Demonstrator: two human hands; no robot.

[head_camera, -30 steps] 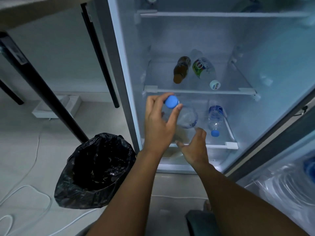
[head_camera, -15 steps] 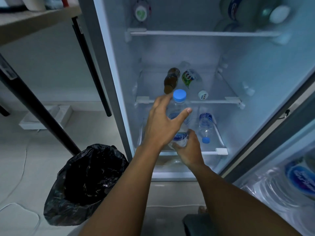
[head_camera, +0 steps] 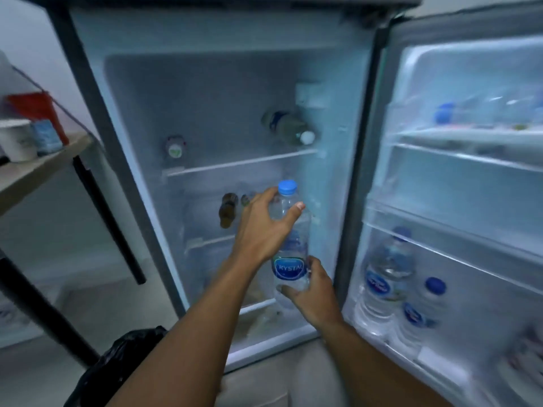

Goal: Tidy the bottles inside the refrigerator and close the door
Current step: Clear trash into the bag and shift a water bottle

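A clear water bottle with a blue cap and blue label stands upright in the air in front of the open refrigerator. My left hand grips its upper part just under the cap. My right hand holds its base from below. A brown bottle lies on the middle shelf behind my left hand. Another bottle with a white cap lies on its side on the top shelf. The door stands open at the right.
Two blue-capped water bottles stand in the lower door rack. A black bin bag sits on the floor at the lower left. A table with cups and black legs stands left of the refrigerator.
The bottle has come up off the lower shelf, turned upright and moved right, with both hands on it. My view has risen, showing the top shelf and the door racks.
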